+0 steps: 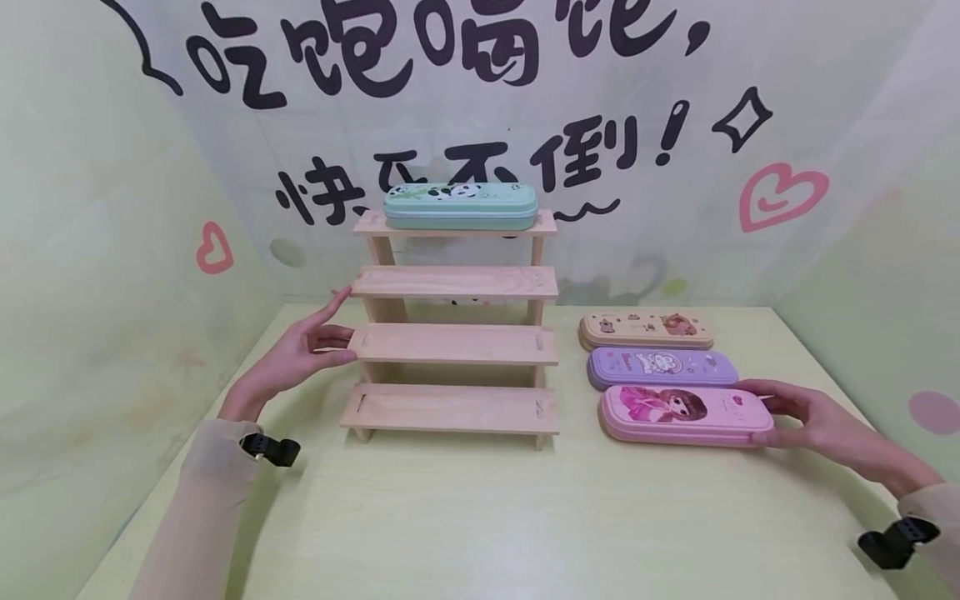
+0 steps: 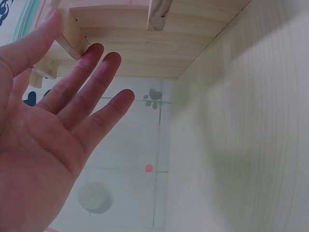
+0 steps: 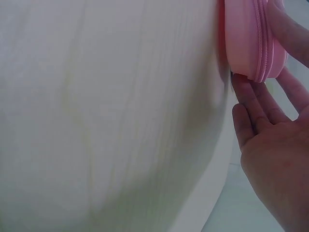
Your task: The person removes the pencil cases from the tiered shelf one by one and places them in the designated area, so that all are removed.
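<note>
A four-step wooden display rack [image 1: 453, 343] stands at the middle of the table. My left hand [image 1: 298, 352] is at its left side, fingers mostly straight. The index finger reaches the end of the second shelf from the top and the thumb touches the shelf below. In the left wrist view the palm of my left hand [image 2: 43, 145] shows beside the rack's underside. On the right, my right hand [image 1: 813, 425] holds the right end of a pink pencil case [image 1: 686, 415] printed with a doll, thumb in front and fingers behind. The right wrist view shows its zipped end.
A mint-green panda pencil case [image 1: 461, 207] lies on the top shelf. Behind the pink case lie a purple pencil case [image 1: 660, 367] and a beige one [image 1: 645, 328], close together on the pale table [image 1: 465, 517]. Printed fabric [image 1: 637, 250] encloses the back and sides.
</note>
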